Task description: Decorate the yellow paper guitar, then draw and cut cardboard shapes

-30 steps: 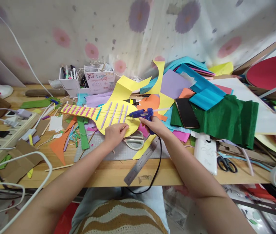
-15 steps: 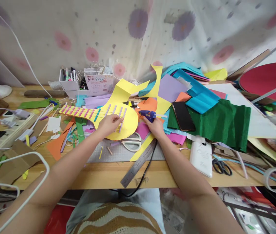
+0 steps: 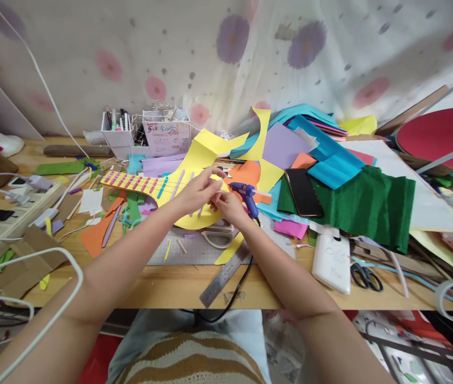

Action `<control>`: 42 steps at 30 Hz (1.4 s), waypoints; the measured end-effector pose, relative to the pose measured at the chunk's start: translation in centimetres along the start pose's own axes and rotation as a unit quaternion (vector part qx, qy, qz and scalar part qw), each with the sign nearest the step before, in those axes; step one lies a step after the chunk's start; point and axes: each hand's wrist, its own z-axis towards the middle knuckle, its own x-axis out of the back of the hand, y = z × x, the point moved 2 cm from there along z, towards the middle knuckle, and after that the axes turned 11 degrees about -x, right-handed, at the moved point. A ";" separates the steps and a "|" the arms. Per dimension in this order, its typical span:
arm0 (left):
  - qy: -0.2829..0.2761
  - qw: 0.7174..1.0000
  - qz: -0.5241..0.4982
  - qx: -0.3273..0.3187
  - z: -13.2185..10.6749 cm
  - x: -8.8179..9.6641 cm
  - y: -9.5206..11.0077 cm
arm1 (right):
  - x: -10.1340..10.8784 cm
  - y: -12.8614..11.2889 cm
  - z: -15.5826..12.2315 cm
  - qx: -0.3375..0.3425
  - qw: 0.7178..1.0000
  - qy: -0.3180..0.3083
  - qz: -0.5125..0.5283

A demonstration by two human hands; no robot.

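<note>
1. Your left hand (image 3: 197, 193) and right hand (image 3: 228, 205) meet above the round body of the yellow paper guitar (image 3: 194, 218), just off the centre of the worktop (image 3: 162, 288).
2. Left fingers (image 3: 215, 175): tips drawn together and touching the right hand's fingertips. Too small to tell whether anything is pinched between them.
3. Right fingers: curled toward the left hand and mostly hidden behind the back of the hand. Can't tell whether they are apart or closed.
4. The guitar lies flat, neck pointing left. Pink and teal strips cross the neck and purple strips run along the body.
5. The blue glue gun (image 3: 245, 191) lies on the coloured paper just right of your right hand. Neither hand grips it. Its black cord (image 3: 239, 282) runs over the worktop's front edge.
6. White-handled scissors (image 3: 215, 238) sit partly under the guitar body, on the grey mat (image 3: 178, 250).
7. A steel ruler (image 3: 226, 273) lies diagonally, near the front edge.
8. To the right, a black phone (image 3: 304, 192) lies beside green felt (image 3: 366, 205).
</note>
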 end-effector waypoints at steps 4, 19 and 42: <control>0.150 0.976 0.145 0.054 -0.6 2.1 -3.4 | -0.1 1.3 0.9 -0.027 0.997 0.056 0.048; -0.064 0.924 0.374 0.042 -1.6 0.5 -6.5 | 0.3 2.6 0.1 -0.016 0.982 0.171 -0.076; -0.091 0.917 0.380 0.078 -1.1 0.3 -6.1 | 0.8 2.5 0.0 0.003 0.964 0.196 -0.181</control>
